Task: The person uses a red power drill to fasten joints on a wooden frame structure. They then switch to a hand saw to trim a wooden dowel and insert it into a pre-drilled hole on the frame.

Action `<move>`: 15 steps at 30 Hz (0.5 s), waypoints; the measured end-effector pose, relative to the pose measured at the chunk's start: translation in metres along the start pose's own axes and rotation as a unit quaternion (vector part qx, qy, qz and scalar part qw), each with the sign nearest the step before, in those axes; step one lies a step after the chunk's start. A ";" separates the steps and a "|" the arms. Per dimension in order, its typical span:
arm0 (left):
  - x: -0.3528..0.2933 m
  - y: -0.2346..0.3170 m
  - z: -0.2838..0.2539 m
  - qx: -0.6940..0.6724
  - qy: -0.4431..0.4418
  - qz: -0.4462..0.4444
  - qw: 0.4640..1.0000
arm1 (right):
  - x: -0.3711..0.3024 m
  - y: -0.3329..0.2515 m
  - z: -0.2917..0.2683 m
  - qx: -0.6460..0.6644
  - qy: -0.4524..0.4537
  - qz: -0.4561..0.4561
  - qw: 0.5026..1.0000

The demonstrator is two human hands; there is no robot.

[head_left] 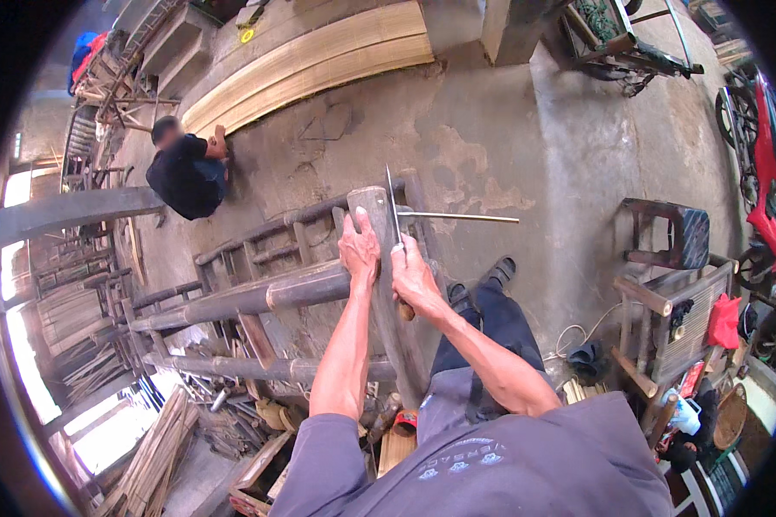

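Note:
My left hand (359,246) lies on the end of a thick dark wooden beam (369,200), its fingers stretched out along the top. Just right of it, my right hand (413,277) is closed round a knife; its wooden handle (405,311) shows below the fist. The long, narrow blade (392,200) points away from me along the beam's right side. A thin, pale rod (470,217) sticks out to the right past the blade; I cannot tell whether the blade touches it. The beam is part of a bamboo-pole frame (233,297) that runs to the left.
At the far left a person (188,168) crouches beside long bamboo mats (319,60) on the floor. To the right stand a dark stool (668,233), a bamboo chair (677,314) and a red motorbike (767,172). Bamboo strips (155,448) lie heaped at the lower left.

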State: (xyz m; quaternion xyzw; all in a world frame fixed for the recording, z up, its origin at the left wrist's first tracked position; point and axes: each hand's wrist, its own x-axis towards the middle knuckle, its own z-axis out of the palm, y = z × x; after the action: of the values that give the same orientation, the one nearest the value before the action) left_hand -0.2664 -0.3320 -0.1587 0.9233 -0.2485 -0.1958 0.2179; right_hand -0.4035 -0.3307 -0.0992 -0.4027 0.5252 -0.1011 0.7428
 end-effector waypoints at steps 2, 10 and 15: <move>0.001 -0.001 0.002 -0.001 0.007 0.006 1.000 | 0.003 0.003 -0.004 0.172 0.007 -0.010 0.985; -0.003 -0.002 0.011 0.110 0.233 0.255 0.932 | -0.061 0.009 -0.178 0.011 0.296 -0.183 0.937; -0.064 0.094 0.051 -0.045 -0.007 0.481 0.876 | -0.062 0.102 -0.182 0.317 0.379 -0.016 0.869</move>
State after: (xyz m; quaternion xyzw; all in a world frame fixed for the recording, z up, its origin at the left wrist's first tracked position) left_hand -0.3763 -0.3859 -0.1376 0.6781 -0.6542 -0.0844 0.3243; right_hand -0.6145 -0.3184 -0.1502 -0.0847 0.6998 -0.4191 0.5723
